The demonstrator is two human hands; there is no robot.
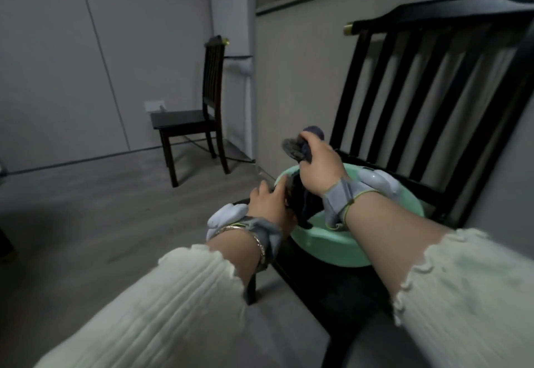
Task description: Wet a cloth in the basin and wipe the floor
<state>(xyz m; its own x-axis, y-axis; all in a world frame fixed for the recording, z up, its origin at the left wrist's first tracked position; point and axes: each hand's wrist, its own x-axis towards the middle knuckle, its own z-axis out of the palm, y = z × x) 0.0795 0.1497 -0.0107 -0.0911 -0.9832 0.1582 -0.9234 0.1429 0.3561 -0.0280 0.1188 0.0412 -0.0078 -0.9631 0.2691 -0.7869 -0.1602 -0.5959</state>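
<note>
A black slatted chair carries a mint-green basin. Above the basin, both hands grip a dark cloth: right hand clenched at twelve o'clock, left hand closed at eight o'clock.

This is a plain room in a home: dark wooden chair at far left, grey floor, bare walls.

We have a single wide-angle view from the head, looking forward and down, close over both forearms. The basin on the near chair lies toward four o'clock, a second chair well apart toward ten o'clock, and the floor fills the left.
</note>
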